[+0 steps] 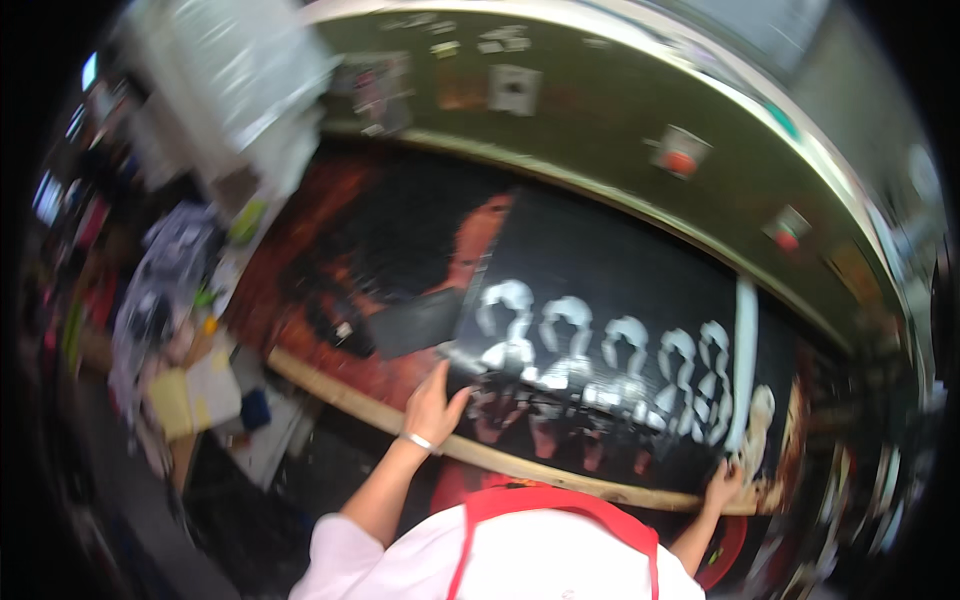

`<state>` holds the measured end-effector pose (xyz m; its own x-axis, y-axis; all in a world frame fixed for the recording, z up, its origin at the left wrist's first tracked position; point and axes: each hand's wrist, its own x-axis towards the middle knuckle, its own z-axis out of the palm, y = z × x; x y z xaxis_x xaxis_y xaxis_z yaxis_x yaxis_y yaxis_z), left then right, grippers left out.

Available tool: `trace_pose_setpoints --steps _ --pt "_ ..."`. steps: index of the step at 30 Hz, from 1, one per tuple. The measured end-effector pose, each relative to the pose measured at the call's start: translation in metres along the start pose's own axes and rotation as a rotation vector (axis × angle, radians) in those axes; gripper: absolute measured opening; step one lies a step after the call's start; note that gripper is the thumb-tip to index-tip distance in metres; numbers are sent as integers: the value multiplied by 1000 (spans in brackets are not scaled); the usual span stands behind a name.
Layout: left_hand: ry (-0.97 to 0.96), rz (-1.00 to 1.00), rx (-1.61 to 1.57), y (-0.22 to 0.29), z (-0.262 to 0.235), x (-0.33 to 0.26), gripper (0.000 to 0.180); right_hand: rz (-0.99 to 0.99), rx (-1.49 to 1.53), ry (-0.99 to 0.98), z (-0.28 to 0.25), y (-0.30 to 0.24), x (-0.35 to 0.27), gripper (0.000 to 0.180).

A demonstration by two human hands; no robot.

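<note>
A big machine (640, 130) with an olive-green curved housing filled the top of the view, its far end cut off by the dark rim and its stickers and small panels too blurred to make out. Below it lay a wide work surface (350, 260) mottled red and black, edged along the near side by a pale wooden strip (340, 395). On that surface rested a large black sheet (620, 290) printed with a row of white figures; its long axis ran from the person's left towards the right, tilted a little down to the right, and its right end faded into blur. A smaller dark grey sheet (415, 325) stuck out from under its left edge. The left hand (432, 405), a thin bracelet on the wrist, lay with fingers spread flat on the sheet's near left corner. The right hand (722, 487) pressed on the near right corner, fingers seemingly spread, though blur hid the detail. To the far left, a cluttered bench (190, 390) held yellowish papers, hard to read
</note>
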<state>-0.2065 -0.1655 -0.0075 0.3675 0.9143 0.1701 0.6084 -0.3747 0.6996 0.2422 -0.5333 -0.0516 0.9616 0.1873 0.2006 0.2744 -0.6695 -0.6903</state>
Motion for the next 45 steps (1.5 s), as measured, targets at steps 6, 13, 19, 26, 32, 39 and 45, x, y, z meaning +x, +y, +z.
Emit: trace_pose_setpoints --steps 6,13,19,26,32,39,45 --pt "-35 -71 -297 -19 22 22 35 23 8 -71 3 -40 -1 30" --pt "-200 -204 -309 7 -27 47 40 5 79 -227 7 -81 -19 36" --pt "-737 -340 -575 27 -93 22 33 -15 469 -310 -67 -67 -31 35" --pt "-421 -410 -405 -36 -23 91 31 18 -222 -50 -90 -41 -42 36" --pt "-84 -102 161 -29 48 141 40 36 -269 -165 -64 -1 14 103" --pt "183 76 438 10 68 109 44 -309 -242 -227 -51 25 42 110" --pt "22 -8 375 14 61 84 46 -379 -15 -259 -61 23 61 110"
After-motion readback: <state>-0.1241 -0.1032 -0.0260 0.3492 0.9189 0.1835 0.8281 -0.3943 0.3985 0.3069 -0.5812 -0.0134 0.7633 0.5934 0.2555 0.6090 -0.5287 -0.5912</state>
